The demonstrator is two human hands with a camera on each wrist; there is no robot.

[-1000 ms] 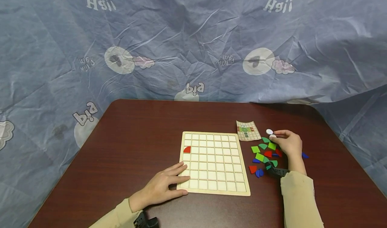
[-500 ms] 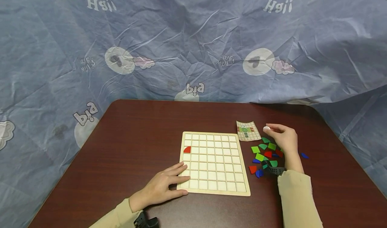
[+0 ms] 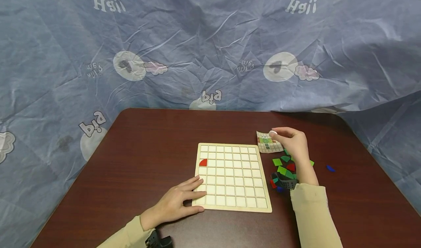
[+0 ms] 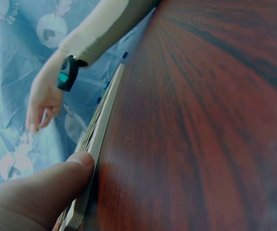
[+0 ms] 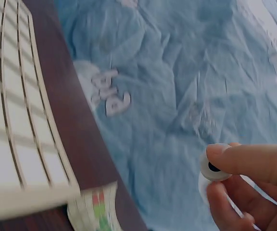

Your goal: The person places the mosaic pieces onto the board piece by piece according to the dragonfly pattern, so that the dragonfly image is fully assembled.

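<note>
My right hand (image 3: 294,145) pinches a white round disc with a black dot (image 5: 208,171) between thumb and fingers. In the head view it is above the far edge of a paper pattern card (image 3: 271,148), which shows a green and red figure on a grid. A wooden grid board (image 3: 230,182) lies flat left of the card, with one red quarter-circle piece (image 3: 203,162) in a cell of its left column. On the board's near left corner rests my left hand (image 3: 180,200), fingers spread; its thumb (image 4: 76,168) lies at the board's edge in the left wrist view.
Right of the board lie several loose flat pieces: green squares (image 3: 277,162), dark green quarter-circles (image 3: 285,158), and red pieces (image 3: 291,166), partly hidden by my right wrist. One blue piece (image 3: 330,168) sits apart farther right. A patterned blue cloth (image 3: 210,57) hangs behind the brown table (image 3: 158,145).
My right hand has picked up from the far side of the loose pieces, where two white discs showed, and moved left over the pattern card. The left hand and board have stayed put.
</note>
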